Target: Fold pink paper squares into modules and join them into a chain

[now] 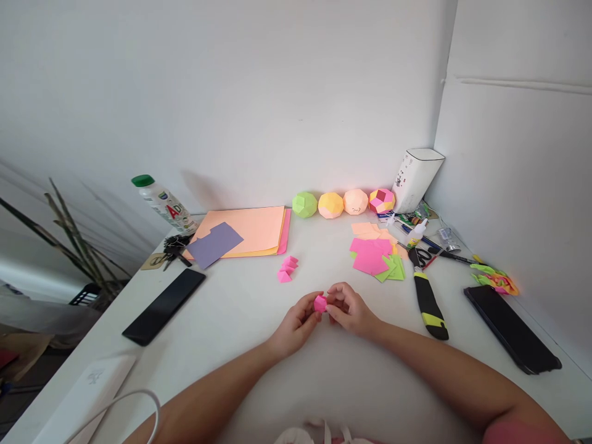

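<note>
Head cam: pink piece [320,303], prob. paper, btwn both hands [293,325] [355,313].

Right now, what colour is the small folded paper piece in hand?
The paper piece is bright pink, in the head view.

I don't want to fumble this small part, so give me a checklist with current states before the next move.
1. Pink piece secured: ok, it sits at the fingertips of the left hand and the right hand.
2. Small pink shapes clear of both hands: ok, they lie grouped beyond the left hand.
3. Loose paper pieces neatly squared up: not ok, they lie spread and overlapping.
4. Box cutter clear of the right hand: ok, it lies to the right, apart from the fingers.
5. Cutter blade retracted: cannot tell, that end shows too small.
6. Glue bottle capped: cannot tell, the tip is too small.
</note>
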Tool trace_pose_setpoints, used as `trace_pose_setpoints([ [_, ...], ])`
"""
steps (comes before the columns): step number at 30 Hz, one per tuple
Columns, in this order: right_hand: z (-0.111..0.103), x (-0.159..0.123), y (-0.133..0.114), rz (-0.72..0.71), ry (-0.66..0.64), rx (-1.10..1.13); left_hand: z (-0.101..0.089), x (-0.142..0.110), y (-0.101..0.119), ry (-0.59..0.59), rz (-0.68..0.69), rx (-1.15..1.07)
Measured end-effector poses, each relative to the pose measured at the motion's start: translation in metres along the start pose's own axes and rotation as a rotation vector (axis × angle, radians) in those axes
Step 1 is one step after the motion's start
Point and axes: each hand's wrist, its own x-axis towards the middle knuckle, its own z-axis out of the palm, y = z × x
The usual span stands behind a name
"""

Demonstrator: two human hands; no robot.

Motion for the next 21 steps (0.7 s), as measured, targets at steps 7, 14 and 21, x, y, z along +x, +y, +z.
trace_pose_setpoints([
  [7,0.003,0.003,-0.003,-0.036,-0.012,-0.217,0.001,0.0,-0.007,0.02,0.093,0.077],
  [14,0.005,0.002,0.005,-0.122,-0.013,-0.295,0.002,-0.001,-0.009,-0.035,0.201,0.253],
  [21,0.003,0.001,0.002,-0.116,0.005,-0.283,0.003,-0.002,-0.003,-0.034,0.141,0.211],
])
